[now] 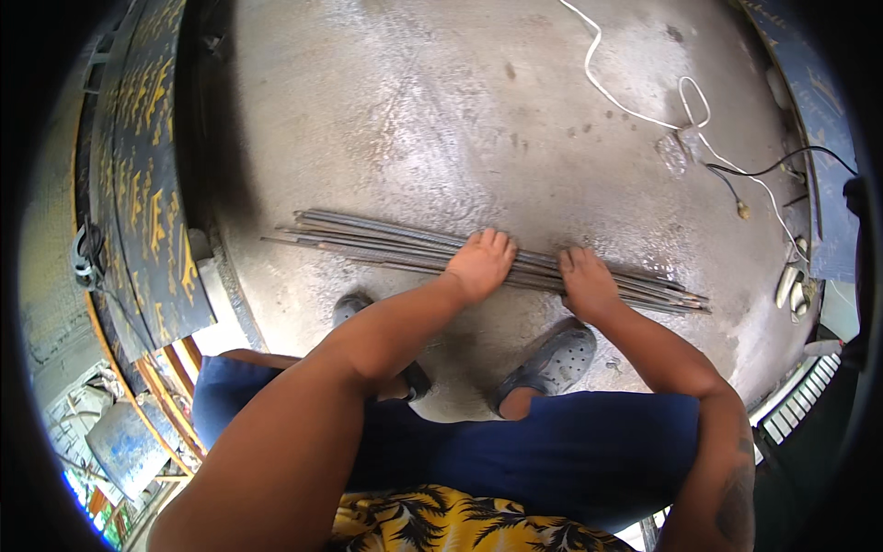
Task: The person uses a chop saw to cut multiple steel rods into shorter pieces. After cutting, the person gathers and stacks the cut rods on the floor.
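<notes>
A bundle of thin ribbed steel rods (386, 245) lies crosswise on the wet concrete floor in front of my feet, its ends uneven on both sides. My left hand (481, 267) is closed over the bundle near its middle, fingers curled across the far side. A short way to the right, my right hand (589, 283) grips the same rods, its fingers bent over them. The undersides of the rods and my fingertips are partly hidden. Between my hands a short stretch of the bundle shows.
Grey clogs (563, 357) are on my feet, close behind the rods. A white cable (602, 87) and a black cable (768, 172) run over the floor at the right. Dark printed panels (138, 175) edge the left side; another panel (819, 138) borders the right.
</notes>
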### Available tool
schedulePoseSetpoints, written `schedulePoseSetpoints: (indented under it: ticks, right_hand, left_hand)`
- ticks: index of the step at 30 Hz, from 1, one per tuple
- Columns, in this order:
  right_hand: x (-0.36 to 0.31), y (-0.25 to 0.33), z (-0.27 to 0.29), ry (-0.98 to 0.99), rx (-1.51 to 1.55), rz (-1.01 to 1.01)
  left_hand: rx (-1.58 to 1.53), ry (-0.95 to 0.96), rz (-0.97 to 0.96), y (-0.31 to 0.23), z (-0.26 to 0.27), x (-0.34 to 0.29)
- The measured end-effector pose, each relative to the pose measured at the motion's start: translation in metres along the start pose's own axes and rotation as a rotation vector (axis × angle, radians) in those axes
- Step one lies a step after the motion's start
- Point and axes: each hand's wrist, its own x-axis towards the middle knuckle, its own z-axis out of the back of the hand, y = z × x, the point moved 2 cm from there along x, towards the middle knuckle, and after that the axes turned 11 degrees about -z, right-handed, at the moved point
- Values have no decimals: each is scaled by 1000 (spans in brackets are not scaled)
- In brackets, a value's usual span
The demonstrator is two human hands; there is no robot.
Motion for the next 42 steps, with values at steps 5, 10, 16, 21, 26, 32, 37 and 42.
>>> schedulePoseSetpoints:
  ticks: [5,10,16,21,26,32,37,42]
  right_hand:
    - [9,-2,10,15,24,29]
    - [12,-20,14,79,167,75]
    - [-54,-25,19,-130,276,41]
    - [-109,-39,-75,-57,1791,-1115]
    - [-86,-51,-91,-359,2578,-1160]
    - [-66,-48,-61,-405,2648,-1315]
    - [-48,-62,-51,-409,2501,-1347]
    - [-27,-72,-21,-381,2442,-1330]
  left_hand:
    - [2,-49,-3,9,12,6]
    - [-47,-93,-120,21,-7,16]
    - [-42,21,-44,15,17,13]
    - [7,54,-87,16,9,19]
    - [137,136,-90,16,7,20]
    - [110,116,-125,27,8,17]
    - [55,116,-91,23,16,27]
    - [87,117,-73,26,7,22]
